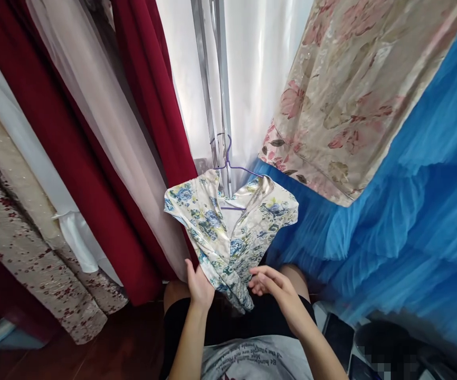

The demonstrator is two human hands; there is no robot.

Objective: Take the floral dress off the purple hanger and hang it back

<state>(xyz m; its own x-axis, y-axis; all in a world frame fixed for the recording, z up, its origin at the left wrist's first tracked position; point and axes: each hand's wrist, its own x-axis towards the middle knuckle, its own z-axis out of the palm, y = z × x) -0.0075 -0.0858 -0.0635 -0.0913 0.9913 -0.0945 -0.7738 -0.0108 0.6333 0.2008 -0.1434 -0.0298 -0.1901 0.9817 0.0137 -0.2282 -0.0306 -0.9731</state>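
A white blouse with blue and green flowers (236,245) hangs on a purple hanger (228,164) in front of me. Its neckline is a deep V, and the lower part is gathered and twisted to a narrow end over my lap. At its lower left edge is my left hand (200,287), thumb stretched out and fingers partly hidden behind the cloth; it looks open. On the other side, my right hand (274,285) has loosely bent fingers beside the blouse's edge. I see nothing held in it, and cannot tell if the fingertips touch the cloth.
Dark red drapes (89,184) and pale sheer cloth hang on the left. A metal pole (222,79) rises behind the hanger before a white curtain (260,68). To the right hang a floral beige garment (343,100) and ruffled blue fabric (418,211). Dark objects stand at lower right.
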